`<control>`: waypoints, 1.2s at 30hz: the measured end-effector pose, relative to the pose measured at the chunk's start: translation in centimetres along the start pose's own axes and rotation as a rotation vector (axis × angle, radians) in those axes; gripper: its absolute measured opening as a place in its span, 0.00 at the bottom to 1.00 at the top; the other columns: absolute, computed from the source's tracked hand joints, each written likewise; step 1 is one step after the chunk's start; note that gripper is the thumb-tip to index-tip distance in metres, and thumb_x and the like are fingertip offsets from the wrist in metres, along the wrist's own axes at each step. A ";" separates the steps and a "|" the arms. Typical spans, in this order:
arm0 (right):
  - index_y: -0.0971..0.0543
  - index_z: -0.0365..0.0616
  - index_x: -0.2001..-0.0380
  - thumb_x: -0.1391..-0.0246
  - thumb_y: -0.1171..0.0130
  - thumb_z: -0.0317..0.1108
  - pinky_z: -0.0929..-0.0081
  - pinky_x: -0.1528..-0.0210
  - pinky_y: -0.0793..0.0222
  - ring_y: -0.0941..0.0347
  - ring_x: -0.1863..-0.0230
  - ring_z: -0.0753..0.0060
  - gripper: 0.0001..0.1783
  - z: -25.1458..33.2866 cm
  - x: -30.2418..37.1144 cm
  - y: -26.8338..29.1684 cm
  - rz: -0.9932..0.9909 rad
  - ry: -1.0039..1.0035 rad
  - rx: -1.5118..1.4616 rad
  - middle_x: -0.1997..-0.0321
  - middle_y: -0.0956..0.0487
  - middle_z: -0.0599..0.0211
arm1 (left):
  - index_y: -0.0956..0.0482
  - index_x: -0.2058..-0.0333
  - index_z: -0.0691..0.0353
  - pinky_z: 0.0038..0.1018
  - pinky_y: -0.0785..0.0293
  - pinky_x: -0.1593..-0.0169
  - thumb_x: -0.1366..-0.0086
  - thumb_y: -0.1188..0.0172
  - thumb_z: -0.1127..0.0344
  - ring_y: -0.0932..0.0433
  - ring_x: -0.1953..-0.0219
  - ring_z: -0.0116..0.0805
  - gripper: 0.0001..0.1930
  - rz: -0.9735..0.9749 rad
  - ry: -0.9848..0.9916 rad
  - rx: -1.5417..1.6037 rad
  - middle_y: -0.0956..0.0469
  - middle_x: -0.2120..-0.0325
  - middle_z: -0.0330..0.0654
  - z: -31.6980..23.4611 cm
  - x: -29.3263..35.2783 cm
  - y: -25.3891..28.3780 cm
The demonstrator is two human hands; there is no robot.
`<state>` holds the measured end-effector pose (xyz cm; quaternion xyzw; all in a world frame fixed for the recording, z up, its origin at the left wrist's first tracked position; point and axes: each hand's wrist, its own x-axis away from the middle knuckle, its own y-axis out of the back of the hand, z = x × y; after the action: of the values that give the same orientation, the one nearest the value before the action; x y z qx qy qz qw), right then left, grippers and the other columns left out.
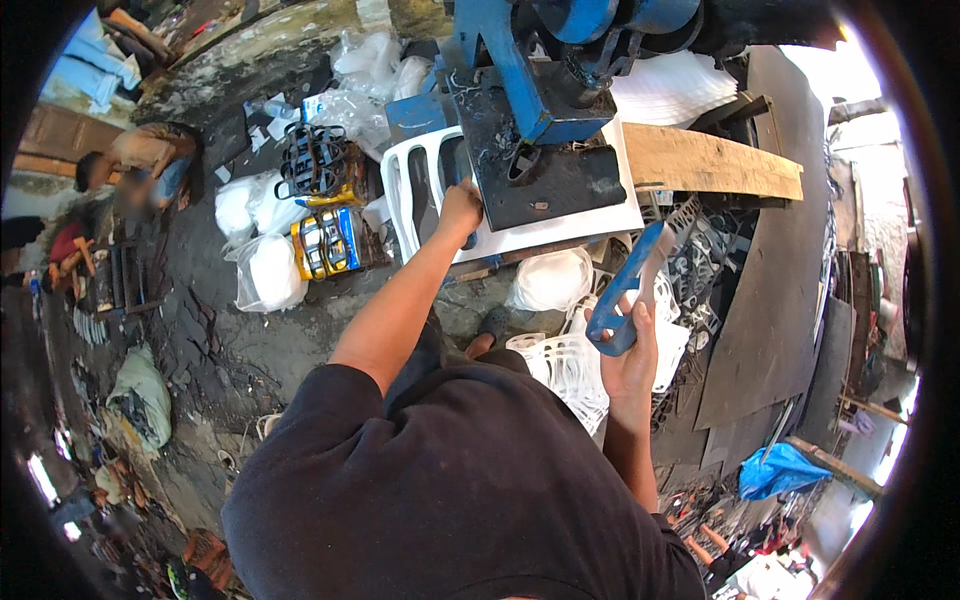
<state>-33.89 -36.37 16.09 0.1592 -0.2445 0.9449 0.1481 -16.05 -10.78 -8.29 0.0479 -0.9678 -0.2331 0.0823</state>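
Left hand (460, 210): gripping dark plate (545, 175) edge on white chair (430, 190).
Right hand (630, 355): holding blue handle (625, 290), clear of press (520, 60).

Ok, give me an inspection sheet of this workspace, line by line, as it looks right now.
Surface: dark metal press bed on a white plastic chair, over a grimy concrete floor.
Job's things: blue press frame; blue handle-shaped piece; stack of white plastic parts.
Clutter: white filled bags, yellow-and-blue can, wooden plank, dark sheets.
Grippers: left hand rests at the bed's edge; right hand holds the blue piece.
Cables: nothing seen.
Surroundings: another person crouches far left; blue tarp lower right.
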 end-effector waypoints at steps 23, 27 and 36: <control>0.30 0.53 0.38 0.53 0.33 0.43 0.55 0.39 0.35 0.39 0.35 0.37 0.37 -19.2 -9.6 -16.6 0.202 0.624 1.312 0.33 0.41 0.38 | 0.30 0.41 0.72 0.22 0.29 0.63 0.31 0.45 0.71 0.27 0.67 0.24 0.21 0.222 0.298 0.635 0.21 0.62 0.40 0.5 2.8 11.1; 0.30 0.53 0.38 0.53 0.35 0.43 0.52 0.40 0.35 0.39 0.36 0.36 0.37 -20.4 -10.6 -16.4 0.159 0.591 1.410 0.32 0.42 0.40 | 0.33 0.40 0.74 0.24 0.27 0.63 0.33 0.42 0.71 0.24 0.67 0.26 0.25 0.155 0.353 0.637 0.21 0.60 0.44 0.2 2.3 11.3; 0.30 0.49 0.39 0.55 0.34 0.41 0.50 0.40 0.35 0.39 0.37 0.34 0.37 -21.0 -11.4 -16.2 0.141 0.667 1.423 0.32 0.43 0.42 | 0.29 0.42 0.72 0.25 0.28 0.63 0.33 0.45 0.75 0.24 0.64 0.26 0.21 0.195 0.466 0.776 0.20 0.59 0.42 -1.2 2.2 11.8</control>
<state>-22.54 -14.43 1.11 -0.0918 0.4669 0.8794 0.0158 -18.66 -1.16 -1.56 0.0351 -0.9391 0.1723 0.2953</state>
